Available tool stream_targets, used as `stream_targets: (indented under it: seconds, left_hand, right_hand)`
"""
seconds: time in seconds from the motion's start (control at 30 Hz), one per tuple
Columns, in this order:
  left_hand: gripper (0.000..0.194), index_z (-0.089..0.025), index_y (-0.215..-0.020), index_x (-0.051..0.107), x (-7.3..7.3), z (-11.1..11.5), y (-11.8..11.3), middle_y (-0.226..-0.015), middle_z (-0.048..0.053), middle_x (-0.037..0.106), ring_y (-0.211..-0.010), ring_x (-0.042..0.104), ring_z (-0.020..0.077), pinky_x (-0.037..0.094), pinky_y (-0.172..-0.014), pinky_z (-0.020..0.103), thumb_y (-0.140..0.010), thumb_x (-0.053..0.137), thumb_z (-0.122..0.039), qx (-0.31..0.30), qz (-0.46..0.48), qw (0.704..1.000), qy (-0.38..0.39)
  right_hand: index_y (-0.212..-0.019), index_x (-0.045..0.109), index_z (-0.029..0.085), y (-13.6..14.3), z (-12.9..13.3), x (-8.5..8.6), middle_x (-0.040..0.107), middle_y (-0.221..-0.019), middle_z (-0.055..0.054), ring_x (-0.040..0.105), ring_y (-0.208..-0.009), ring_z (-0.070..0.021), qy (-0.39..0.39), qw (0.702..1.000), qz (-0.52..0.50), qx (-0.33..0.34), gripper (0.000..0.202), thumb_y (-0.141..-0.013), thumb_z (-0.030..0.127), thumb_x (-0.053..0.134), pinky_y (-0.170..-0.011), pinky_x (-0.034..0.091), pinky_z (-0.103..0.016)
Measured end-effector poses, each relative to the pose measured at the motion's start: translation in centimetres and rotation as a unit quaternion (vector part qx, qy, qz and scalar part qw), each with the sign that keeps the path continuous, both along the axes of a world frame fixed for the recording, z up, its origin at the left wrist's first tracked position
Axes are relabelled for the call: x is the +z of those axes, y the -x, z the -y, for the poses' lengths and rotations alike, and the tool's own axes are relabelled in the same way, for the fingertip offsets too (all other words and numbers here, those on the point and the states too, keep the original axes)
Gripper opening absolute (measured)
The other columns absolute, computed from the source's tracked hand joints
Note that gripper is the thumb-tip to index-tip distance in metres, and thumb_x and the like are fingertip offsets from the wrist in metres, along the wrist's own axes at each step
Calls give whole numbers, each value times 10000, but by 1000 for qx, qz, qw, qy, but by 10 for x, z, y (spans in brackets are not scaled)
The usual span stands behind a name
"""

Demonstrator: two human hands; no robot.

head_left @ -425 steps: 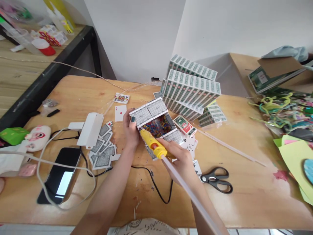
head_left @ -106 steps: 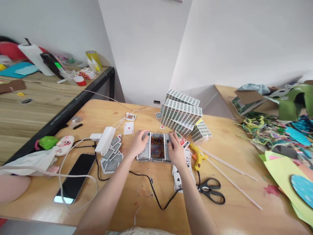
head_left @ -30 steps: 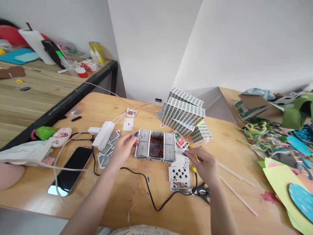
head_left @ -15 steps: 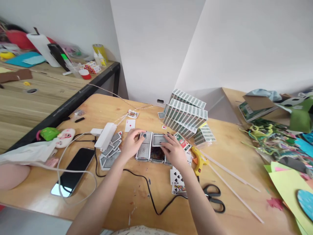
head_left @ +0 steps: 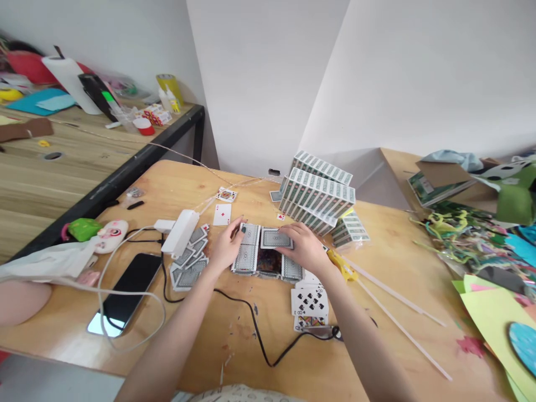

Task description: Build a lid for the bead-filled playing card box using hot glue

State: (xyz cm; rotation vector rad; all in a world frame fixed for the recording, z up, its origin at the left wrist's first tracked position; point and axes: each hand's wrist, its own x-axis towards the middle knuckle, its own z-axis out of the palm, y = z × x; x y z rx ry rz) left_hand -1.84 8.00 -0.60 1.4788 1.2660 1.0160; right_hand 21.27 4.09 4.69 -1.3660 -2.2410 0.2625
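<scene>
Right hand (head_left: 305,245) clamped on a rectangular grey-backed playing card (head_left: 274,238) (right end hidden), over an oblong grey card-covered box (head_left: 245,258), multicoloured contents (head_left: 268,262) dim, left hand (head_left: 227,245) at its left edge, grip unclear.

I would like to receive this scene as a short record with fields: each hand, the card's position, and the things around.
Left hand: at the left edge of the card-covered box
Right hand: gripping the right end of a grey-backed card
Card position: over the far part of the box's opening
Left of box: loose cards, black phone
Right of box: yellow glue gun, partly hidden
Behind, to the right: stacked green-and-white packs
</scene>
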Motion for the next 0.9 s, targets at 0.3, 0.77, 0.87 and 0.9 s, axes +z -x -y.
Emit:
stream_targets:
  seconds: [0.3, 0.77, 0.87, 0.9]
  left_hand:
    - [447, -194, -1265, 520, -6, 1, -1, -1320, 89, 541, -1194, 522, 195, 385, -1027, 348, -844, 491, -342, 6, 40, 999, 34]
    - [428, -207, -1250, 537, -4, 1, -1, -1311, 78, 551, -1192, 520, 196, 377, -1034, 359, -849, 475, -344, 5, 37, 999, 35]
    - [420, -214, -1247, 539, -4, 2, -2, -1305, 72, 556, -1190, 520, 194, 374, -1036, 363, -849, 468, -326, 6, 30, 999, 34]
    - [418, -215, -1245, 542, -3, 2, -2, -1303, 71, 558, -1188, 521, 195, 374, -1036, 366, -848, 467, -323, 7, 30, 999, 34]
  right_hand:
    - [-1060, 616, 183, 6, 6, -13, 636, -1098, -116, 579, -1050, -240, -20, 996, -70, -47, 305, -795, 330, 647, -921, 491, -417]
    - [-1020, 621, 196, 7, 5, -15, 649, -1079, -112, 592, -1043, -236, -23, 995, -85, -44, 259, -815, 354, 623, -910, 504, -419]
    - [-988, 627, 209, 7, 5, -16, 645, -1087, -109, 593, -1039, -239, -30, 994, -90, -51, 222, -811, 342, 628, -907, 502, -427]
    - [-982, 629, 213, 7, 5, -16, 644, -1089, -108, 594, -1038, -241, -32, 994, -90, -53, 216, -808, 340, 632, -905, 502, -430]
